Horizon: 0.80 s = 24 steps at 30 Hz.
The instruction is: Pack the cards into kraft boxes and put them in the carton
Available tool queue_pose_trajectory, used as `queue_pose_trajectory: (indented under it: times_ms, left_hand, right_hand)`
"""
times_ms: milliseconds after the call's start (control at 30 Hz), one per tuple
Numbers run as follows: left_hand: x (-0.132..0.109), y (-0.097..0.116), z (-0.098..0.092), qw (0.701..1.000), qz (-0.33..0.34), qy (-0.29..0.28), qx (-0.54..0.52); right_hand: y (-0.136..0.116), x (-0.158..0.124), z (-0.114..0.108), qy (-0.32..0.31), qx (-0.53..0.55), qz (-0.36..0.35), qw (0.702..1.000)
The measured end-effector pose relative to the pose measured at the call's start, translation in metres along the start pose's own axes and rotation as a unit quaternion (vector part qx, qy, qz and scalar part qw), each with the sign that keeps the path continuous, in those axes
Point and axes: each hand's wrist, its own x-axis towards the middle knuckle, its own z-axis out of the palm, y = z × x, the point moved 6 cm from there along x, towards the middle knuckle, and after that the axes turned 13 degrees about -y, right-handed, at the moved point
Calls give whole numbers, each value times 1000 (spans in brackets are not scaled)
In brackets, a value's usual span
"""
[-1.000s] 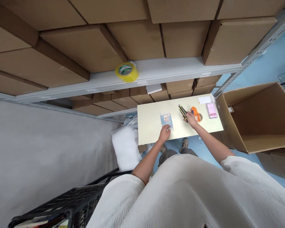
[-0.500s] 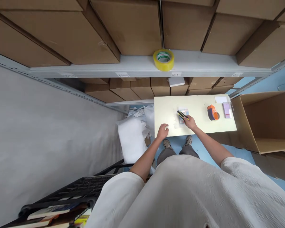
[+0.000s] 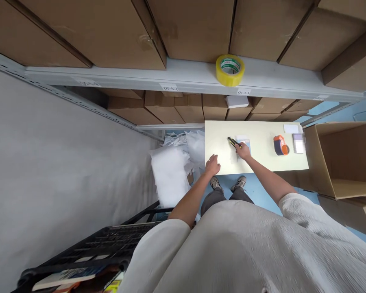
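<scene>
My right hand (image 3: pixel 243 151) is closed around a black and yellow utility knife (image 3: pixel 233 142), which points up and to the left over the pale table. Partly under that hand lies a small flat bluish item (image 3: pixel 246 142) with a whitish upper part; my hand hides some of it and I cannot make out its kind. My left hand (image 3: pixel 212 165) rests at the table's front left corner, fingers stretched forward over the surface, with nothing visible in it.
The table (image 3: pixel 262 162) also bears an orange and dark tape dispenser (image 3: pixel 280 145). Yellow tape (image 3: pixel 230 71) sits on the shelf edge above. An open carton (image 3: pixel 323 162) stands right; white packing sheets (image 3: pixel 171 175) lie left. A black crate (image 3: pixel 88 248) holds books behind my left arm.
My view has shifted, so the shelf and table sit further right. My left hand's fingers have straightened forward. The knife has moved left relative to the flat item, still in my right hand.
</scene>
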Motion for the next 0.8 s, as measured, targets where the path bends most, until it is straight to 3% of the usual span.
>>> queue_pose_trajectory:
  times_ms: [267, 433, 800]
  left_hand:
    - [-1, 1, 5, 998, -1, -27, 63]
    - [0, 1, 5, 998, -6, -30, 54]
    - [-3, 7, 2, 996, -24, -38, 77]
  right_hand:
    - [0, 12, 2, -1, -47, 13, 999]
    - [17, -7, 5, -25, -25, 9, 999]
    - [60, -59, 18, -146, -26, 9, 989]
